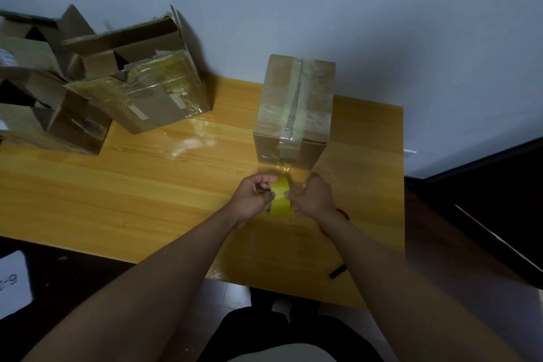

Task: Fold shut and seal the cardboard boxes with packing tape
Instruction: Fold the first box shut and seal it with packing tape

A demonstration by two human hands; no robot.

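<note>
Looking down from a head-worn camera, we see 2 bare forearms reaching out over a yellow wood-grain table (147, 185). Between the hands stands a roll of yellowish packing tape (280, 197), upright on its edge, near the middle of the table. The left hand (254, 198) grips the roll from the left with curled fingers, and the right hand (313, 197) grips it from the right, fingers and thumb curled around its rim. A red cord (342, 213) circles the right wrist.

A clear strip of tape (282, 167) stretches from the roll toward the far side, reaching the near face of a closed cardboard box (293, 114) just beyond the hands. That box stands right of center. Tape runs along its top seam and down its near face.

At the far left of the table sits a cluster of other cardboard boxes. The nearest of them to the center, a tilted box (152, 91), has its flaps open and glossy tape across its side. Behind and left of it are at least 2 more open boxes (44, 67), partly cut off by the frame.

A small dark object (338, 270), too dim to identify, lies by the near right edge of the table. A white card (13, 282) with the figure 9 shows at the near left. A pale wall (293, 9) fills the far background.
</note>
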